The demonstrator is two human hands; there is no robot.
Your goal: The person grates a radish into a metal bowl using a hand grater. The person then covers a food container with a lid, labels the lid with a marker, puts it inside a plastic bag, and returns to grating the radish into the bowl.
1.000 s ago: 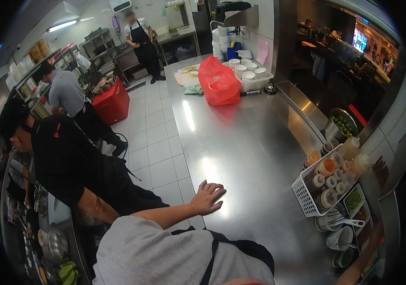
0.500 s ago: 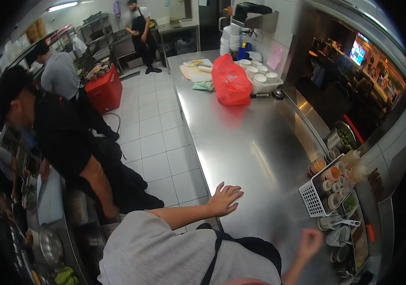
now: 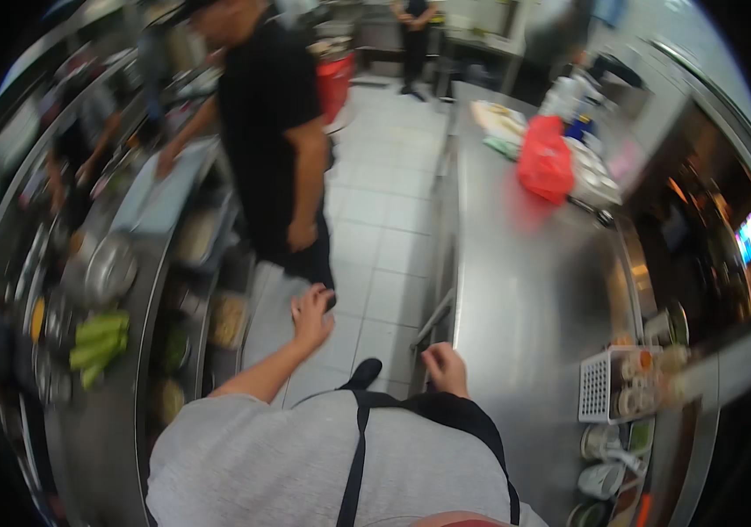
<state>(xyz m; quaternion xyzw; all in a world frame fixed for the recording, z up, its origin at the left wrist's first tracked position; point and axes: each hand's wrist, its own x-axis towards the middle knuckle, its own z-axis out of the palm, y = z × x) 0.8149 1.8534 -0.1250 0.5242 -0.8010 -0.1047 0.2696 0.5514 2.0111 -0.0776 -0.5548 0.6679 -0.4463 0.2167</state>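
Note:
My left hand (image 3: 311,318) is raised over the tiled floor between the two counters, its fingers apart and nothing seen in it. Near the left edge of the steel counter (image 3: 534,290) is my right hand (image 3: 446,369), its fingers curled together; whether they hold anything is too blurred to tell. Beyond my left hand stands a co-worker in black (image 3: 274,132), with one hand over a pale cutting board (image 3: 160,189). A red plastic bag (image 3: 546,160) sits at the far part of the steel counter.
The left counter (image 3: 116,430) bears green vegetables (image 3: 99,342) and a metal bowl (image 3: 112,268). A white basket (image 3: 598,386) of bottles and several containers line the right counter's edge. Another person (image 3: 414,39) stands at the back, near a red bin (image 3: 334,88).
The view has swung left. My left hand has lifted off the steel counter and is over the floor. My right hand has moved from near the basket to the counter's left edge.

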